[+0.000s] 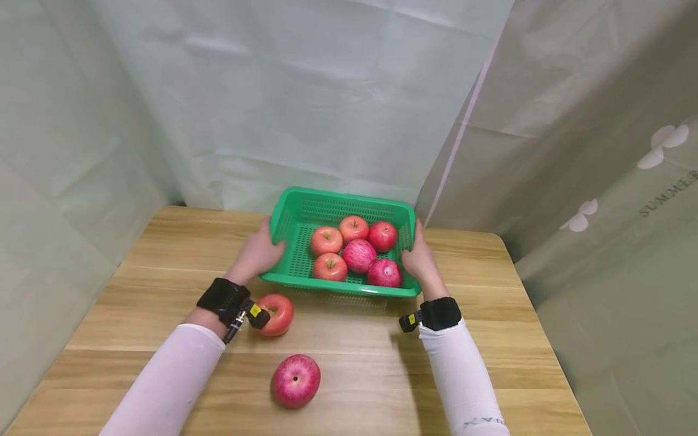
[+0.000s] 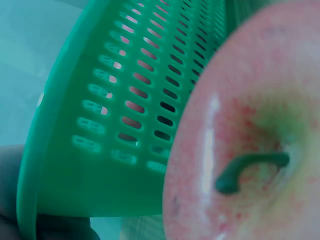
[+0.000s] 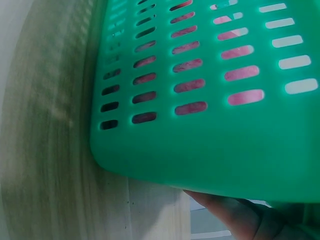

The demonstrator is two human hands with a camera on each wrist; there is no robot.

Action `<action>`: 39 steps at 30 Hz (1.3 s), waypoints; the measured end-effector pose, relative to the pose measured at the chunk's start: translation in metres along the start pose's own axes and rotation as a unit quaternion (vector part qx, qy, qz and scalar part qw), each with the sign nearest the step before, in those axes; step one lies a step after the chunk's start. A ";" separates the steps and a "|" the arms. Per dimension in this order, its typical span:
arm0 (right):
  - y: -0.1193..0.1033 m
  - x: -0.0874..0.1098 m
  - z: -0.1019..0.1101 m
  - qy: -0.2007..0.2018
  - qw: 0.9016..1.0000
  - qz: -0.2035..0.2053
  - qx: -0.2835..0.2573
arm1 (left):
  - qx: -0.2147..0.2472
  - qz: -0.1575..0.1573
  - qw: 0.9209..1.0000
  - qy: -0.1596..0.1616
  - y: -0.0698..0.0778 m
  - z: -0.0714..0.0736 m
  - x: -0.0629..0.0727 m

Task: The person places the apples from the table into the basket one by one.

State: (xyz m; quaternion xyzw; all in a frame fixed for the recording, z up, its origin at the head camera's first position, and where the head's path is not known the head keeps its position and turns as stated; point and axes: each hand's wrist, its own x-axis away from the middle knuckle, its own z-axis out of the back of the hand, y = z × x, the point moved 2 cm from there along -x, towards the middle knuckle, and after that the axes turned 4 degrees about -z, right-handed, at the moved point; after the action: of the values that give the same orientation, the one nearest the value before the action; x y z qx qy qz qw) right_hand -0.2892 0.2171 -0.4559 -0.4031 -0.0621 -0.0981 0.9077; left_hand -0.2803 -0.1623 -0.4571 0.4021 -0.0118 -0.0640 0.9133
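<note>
Both hands grip a green slotted plastic basket (image 1: pixel 297 242) by its short ends, at the far side of the table. The left hand (image 1: pixel 259 251) has its thumb over the left rim; the right hand (image 1: pixel 418 254) holds the right rim the same way. Several red and pink apples (image 1: pixel 329 267) lie inside, mostly toward the basket's right half. One apple (image 1: pixel 279 315) sits on the table by the left wrist and looms large in the left wrist view. Nearer the front lies a darker pink-red apple (image 1: pixel 296 381). In the right wrist view, fingers (image 3: pixel 225 212) show under the basket's rim.
The wooden table (image 1: pixel 354 375) carries everything. A pale cloth curtain (image 1: pixel 327 103) hangs right behind the basket, with more curtains at both sides. Black wrist straps with small cameras (image 1: pixel 223 301) are worn on both arms.
</note>
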 end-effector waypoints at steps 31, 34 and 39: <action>0.004 -0.003 0.001 0.009 1.000 -0.002 0.006 | -0.056 -0.315 0.945 0.065 0.030 -0.006 0.118; 0.002 -0.001 -0.001 0.007 1.000 -0.001 0.006 | -0.058 -0.352 0.934 0.010 0.031 -0.018 0.138; 0.001 -0.002 -0.002 0.010 1.000 -0.003 0.007 | -0.071 -0.413 0.903 -0.095 0.036 -0.035 0.161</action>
State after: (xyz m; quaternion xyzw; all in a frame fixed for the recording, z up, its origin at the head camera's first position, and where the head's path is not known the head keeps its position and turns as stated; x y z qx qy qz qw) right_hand -0.2909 0.2172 -0.4584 -0.3957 -0.0554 -0.1047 0.9107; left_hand -0.1143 -0.1327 -0.4589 0.2966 0.0734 -0.4741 0.8257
